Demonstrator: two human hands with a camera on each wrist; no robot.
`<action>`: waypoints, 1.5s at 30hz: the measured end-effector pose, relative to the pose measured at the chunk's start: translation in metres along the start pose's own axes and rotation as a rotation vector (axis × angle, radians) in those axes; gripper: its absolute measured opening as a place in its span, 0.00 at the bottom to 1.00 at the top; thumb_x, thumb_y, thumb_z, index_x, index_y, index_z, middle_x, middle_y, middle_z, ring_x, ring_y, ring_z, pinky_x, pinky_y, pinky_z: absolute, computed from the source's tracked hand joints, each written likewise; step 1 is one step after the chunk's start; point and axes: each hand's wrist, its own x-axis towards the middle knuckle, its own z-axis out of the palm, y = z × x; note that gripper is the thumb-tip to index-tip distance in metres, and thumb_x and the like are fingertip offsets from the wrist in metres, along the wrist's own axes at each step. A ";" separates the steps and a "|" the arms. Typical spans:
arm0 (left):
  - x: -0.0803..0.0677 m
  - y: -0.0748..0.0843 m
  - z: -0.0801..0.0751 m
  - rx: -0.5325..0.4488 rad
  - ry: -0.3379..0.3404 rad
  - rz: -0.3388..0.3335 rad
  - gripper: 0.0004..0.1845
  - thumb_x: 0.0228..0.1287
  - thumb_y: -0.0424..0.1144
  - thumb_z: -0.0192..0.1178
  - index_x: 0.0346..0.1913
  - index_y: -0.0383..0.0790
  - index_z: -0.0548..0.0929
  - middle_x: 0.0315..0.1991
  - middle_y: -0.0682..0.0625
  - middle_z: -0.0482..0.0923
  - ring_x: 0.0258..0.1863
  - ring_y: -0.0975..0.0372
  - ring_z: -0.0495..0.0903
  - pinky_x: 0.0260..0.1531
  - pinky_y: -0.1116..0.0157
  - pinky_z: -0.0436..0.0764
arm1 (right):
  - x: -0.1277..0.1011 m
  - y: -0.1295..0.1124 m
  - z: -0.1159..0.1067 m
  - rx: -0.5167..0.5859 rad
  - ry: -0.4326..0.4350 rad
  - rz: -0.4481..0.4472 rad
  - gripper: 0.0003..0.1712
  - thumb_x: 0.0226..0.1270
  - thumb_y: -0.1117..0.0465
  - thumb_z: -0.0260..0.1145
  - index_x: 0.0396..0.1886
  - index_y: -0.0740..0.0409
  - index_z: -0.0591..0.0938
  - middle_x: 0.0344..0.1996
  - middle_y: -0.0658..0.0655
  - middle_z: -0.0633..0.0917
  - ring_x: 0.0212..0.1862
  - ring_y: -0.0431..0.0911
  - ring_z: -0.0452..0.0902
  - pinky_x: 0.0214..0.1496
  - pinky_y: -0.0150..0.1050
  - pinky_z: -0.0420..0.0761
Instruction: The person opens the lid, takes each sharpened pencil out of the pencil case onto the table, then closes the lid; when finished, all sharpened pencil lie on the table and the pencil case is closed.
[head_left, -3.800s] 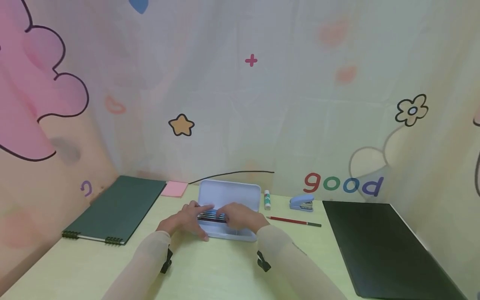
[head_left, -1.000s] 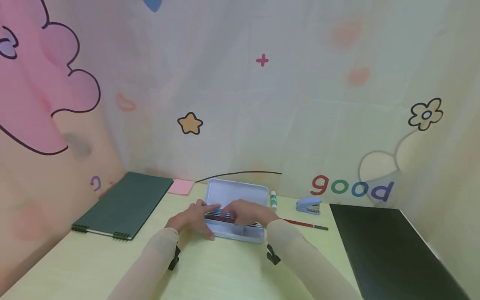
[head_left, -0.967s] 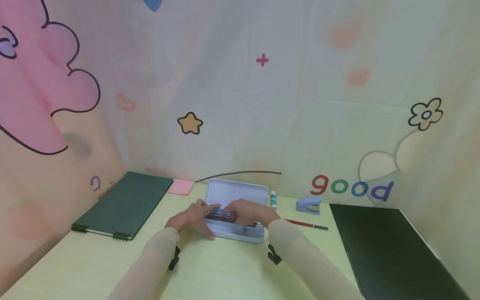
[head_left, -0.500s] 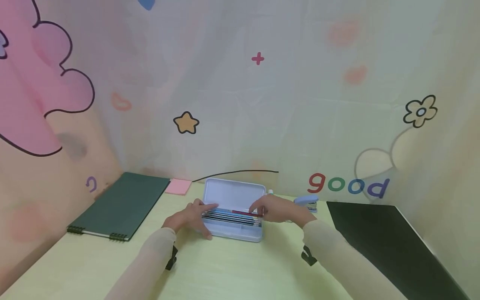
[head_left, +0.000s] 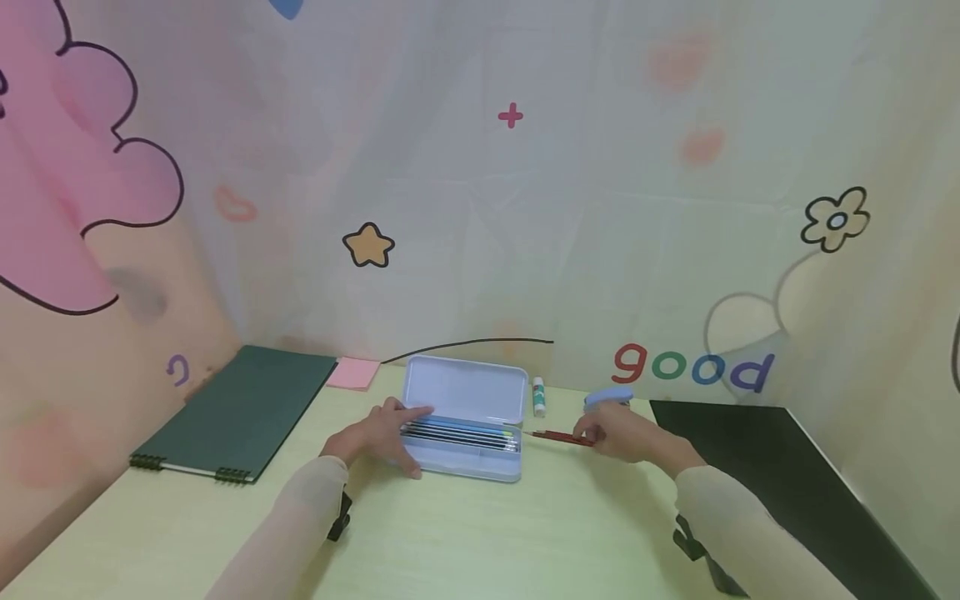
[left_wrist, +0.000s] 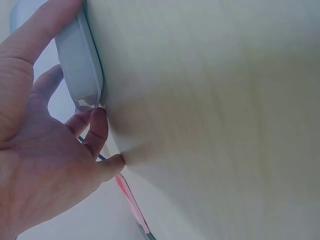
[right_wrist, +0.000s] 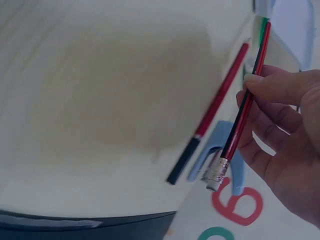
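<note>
A light blue pencil case (head_left: 463, 392) stands open on the pale table (head_left: 480, 542), lid up, with several pencils (head_left: 459, 432) lying in its tray. My left hand (head_left: 382, 432) holds the case's left end (left_wrist: 80, 65), thumb on the front wall and fingers over the pencils. To the right of the case, my right hand (head_left: 622, 433) pinches a red-and-black striped pencil (right_wrist: 245, 110) with an eraser end between thumb and fingers. Just below it a red pencil with a black end (right_wrist: 220, 100) lies on the table.
A blue stapler (head_left: 606, 397) and a glue stick (head_left: 537, 397) stand behind the right hand. A dark green spiral notebook (head_left: 240, 412) and pink sticky notes (head_left: 352, 372) lie at the left, a black board (head_left: 765, 475) at the right. A printed curtain closes off the back.
My right hand has left the case holding the striped pencil and moved right, over the red pencil on the table. The left hand has stayed on the case.
</note>
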 end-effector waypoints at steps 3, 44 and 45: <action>0.000 0.000 0.000 -0.003 0.000 0.005 0.53 0.42 0.50 0.81 0.75 0.63 0.65 0.66 0.41 0.61 0.63 0.47 0.63 0.62 0.38 0.71 | -0.004 0.010 0.008 -0.011 0.038 0.000 0.10 0.61 0.74 0.68 0.39 0.58 0.88 0.28 0.47 0.83 0.32 0.40 0.72 0.39 0.32 0.77; -0.003 0.002 -0.001 -0.038 0.000 -0.010 0.53 0.42 0.49 0.82 0.74 0.62 0.66 0.65 0.41 0.61 0.63 0.47 0.62 0.62 0.37 0.71 | 0.057 -0.055 0.022 0.089 0.193 0.133 0.21 0.62 0.61 0.73 0.56 0.56 0.83 0.45 0.56 0.87 0.49 0.51 0.82 0.55 0.49 0.82; -0.003 0.002 -0.001 -0.038 0.000 -0.011 0.53 0.42 0.49 0.82 0.74 0.62 0.66 0.65 0.41 0.61 0.63 0.48 0.63 0.61 0.38 0.71 | 0.061 -0.062 0.023 0.104 0.186 0.138 0.22 0.62 0.60 0.73 0.56 0.55 0.83 0.47 0.55 0.87 0.51 0.51 0.82 0.57 0.49 0.82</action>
